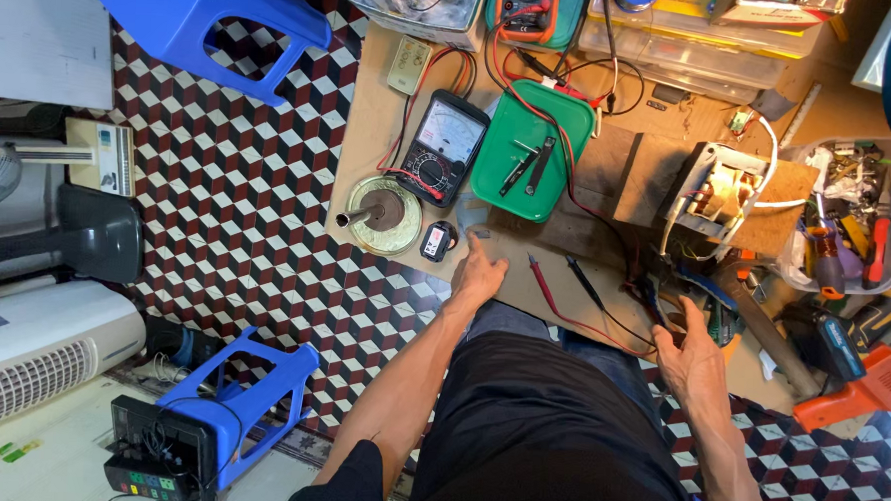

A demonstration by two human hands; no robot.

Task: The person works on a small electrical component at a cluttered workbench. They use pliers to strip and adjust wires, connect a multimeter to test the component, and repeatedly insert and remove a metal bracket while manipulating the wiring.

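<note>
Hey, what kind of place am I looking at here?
Most likely a small home electronics repair bench on a tiled floor. An analog multimeter and a digital meter sit on the board, beside a wound motor coil and a tub of hand tools.

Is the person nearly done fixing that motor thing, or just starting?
Looks like early or midway. Already done: the analog multimeter is out and the motor sits opened on its wooden block. In hand: nothing gripped; the left hand rests on the board by a small black gadget, the right hand near the wires. Left: the red probe and black probe lie unused.
</note>
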